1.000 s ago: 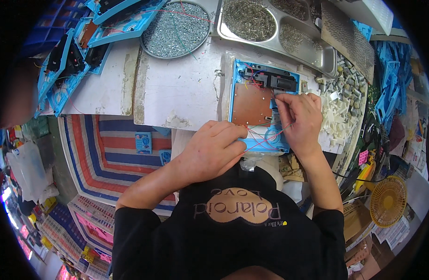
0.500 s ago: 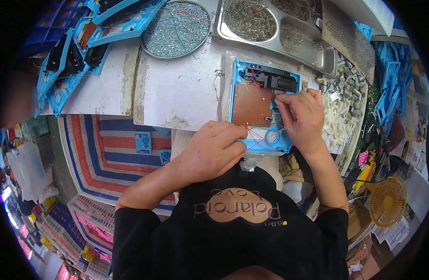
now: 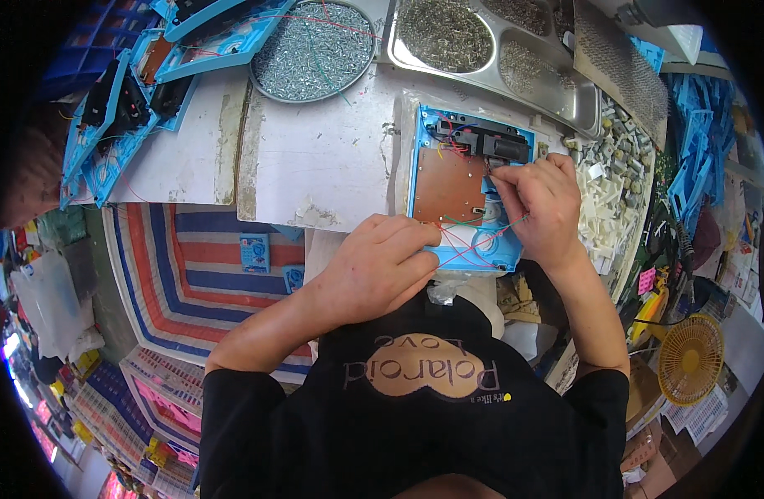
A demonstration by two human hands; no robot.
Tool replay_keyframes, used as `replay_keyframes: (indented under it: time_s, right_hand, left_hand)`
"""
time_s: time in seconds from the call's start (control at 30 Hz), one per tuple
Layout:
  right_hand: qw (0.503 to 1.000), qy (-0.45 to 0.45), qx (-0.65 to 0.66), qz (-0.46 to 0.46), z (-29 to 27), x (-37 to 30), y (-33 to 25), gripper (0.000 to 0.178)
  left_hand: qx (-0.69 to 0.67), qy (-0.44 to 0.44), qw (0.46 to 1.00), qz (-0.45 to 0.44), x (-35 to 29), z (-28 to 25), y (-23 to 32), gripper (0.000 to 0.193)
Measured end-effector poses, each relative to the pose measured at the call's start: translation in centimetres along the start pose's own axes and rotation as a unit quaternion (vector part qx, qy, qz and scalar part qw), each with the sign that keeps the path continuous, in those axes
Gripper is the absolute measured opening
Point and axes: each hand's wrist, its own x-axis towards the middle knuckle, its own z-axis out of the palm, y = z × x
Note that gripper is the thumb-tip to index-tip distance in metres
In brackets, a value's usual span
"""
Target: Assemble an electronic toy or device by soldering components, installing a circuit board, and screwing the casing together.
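A blue plastic housing (image 3: 515, 249) lies open on the white worktable (image 3: 323, 166), with a brown circuit board (image 3: 448, 187) and a black part (image 3: 502, 147) inside. Red and green wires (image 3: 461, 241) trail across its near end. My left hand (image 3: 378, 270) rests curled at the housing's near left corner, fingers on the wires and edge. My right hand (image 3: 540, 204) is closed over the housing's right side, fingertips pinching something small just below the black part; what they pinch is hidden.
A round metal dish of screws (image 3: 315, 50) and a steel compartment tray (image 3: 490, 46) sit at the table's far side. More blue housings (image 3: 124, 108) lie far left. White plastic parts (image 3: 606, 200) pile up right. A yellow fan (image 3: 689, 358) stands lower right.
My right hand has shifted slightly over the housing's right side. The left hand stays at the near corner. Little else differs.
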Motion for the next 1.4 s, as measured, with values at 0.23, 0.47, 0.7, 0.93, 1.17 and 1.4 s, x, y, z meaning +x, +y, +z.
replay_keyframes:
  time_s: [0.23, 0.47, 0.7, 0.93, 1.17, 1.4]
  right_hand:
    - [0.995, -0.055, 0.066, 0.05, -0.8, -0.2, -0.1, 0.02]
    - [0.986, -0.161, 0.026, -0.025, -3.3, 0.6, 0.2, 0.031]
    - [0.981, -0.149, 0.121, 0.003, -3.3, 0.4, 1.2, 0.027]
    - [0.987, -0.143, 0.073, -0.018, -3.0, 0.4, 0.7, 0.029]
    - [0.983, -0.177, -0.034, -0.037, -3.4, 1.1, -0.7, 0.027]
    - [0.992, -0.111, 0.064, -0.002, -2.8, 0.3, 0.8, 0.023]
  left_hand:
    - [0.0, 0.006, 1.0, -0.002, -0.2, 0.1, 0.0, 0.023]
    - [-0.003, -0.003, 1.0, 0.0, -0.3, 0.2, -0.1, 0.023]
    - [-0.005, 0.001, 1.0, 0.001, -0.1, 0.2, -0.1, 0.024]
    - [-0.012, -0.002, 1.0, 0.002, 0.0, 0.1, -0.2, 0.023]
    - [-0.008, -0.007, 1.0, -0.003, 0.2, 0.0, 0.0, 0.024]
    - [-0.006, 0.0, 1.0, -0.003, 0.1, 0.3, 0.0, 0.026]
